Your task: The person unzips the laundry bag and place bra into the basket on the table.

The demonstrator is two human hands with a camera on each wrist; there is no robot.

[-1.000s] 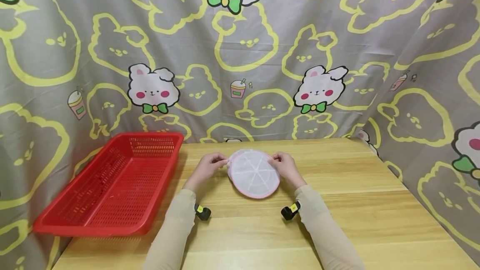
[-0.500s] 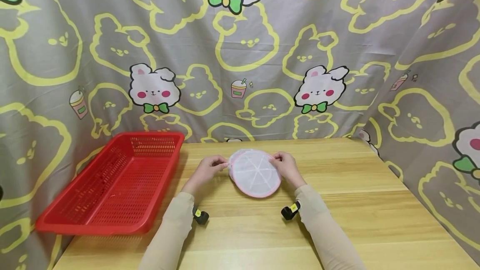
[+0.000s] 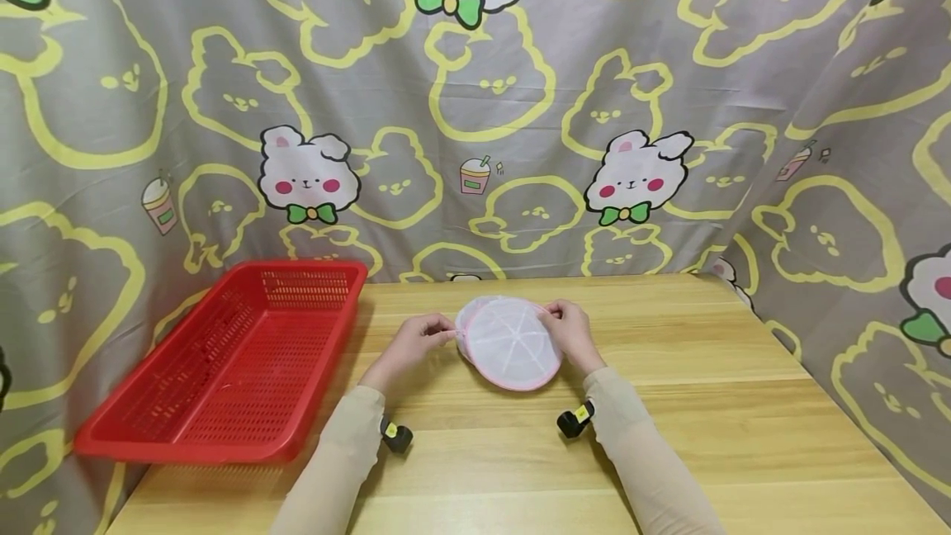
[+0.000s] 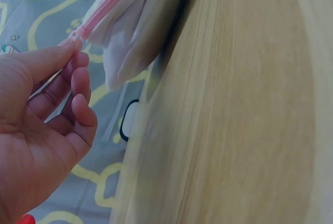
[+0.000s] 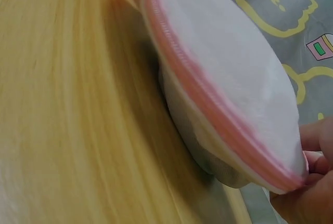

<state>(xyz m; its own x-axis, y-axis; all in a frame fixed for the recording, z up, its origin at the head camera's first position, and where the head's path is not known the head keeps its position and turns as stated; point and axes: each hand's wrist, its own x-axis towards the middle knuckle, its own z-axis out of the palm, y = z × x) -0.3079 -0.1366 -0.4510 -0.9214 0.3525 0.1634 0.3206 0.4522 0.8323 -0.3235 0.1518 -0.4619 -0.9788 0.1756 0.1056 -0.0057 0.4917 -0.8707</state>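
One grey curtain (image 3: 520,157), patterned in yellow, hangs around a wood-grained table (image 3: 713,419). Leftmost sits a slotted red plastic basket (image 3: 186,452); next, the left hand (image 3: 412,343) pinches the pink end of a round, soft white fabric pouch (image 3: 514,345), tilted over the table's far middle; the right hand (image 3: 572,333) pinches its pink-banded rim.

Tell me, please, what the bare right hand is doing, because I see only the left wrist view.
Observer: The bare right hand pinches the pink-trimmed edge of the round white fabric pouch.
Operator: Thank you. Which thing is at the left of the bare left hand?
Observer: A rectangular red plastic basket with perforated walls.
Operator: And how does the flat face of the pouch look?
Observer: Whitish, with pale straight lines that meet near its middle like spokes.
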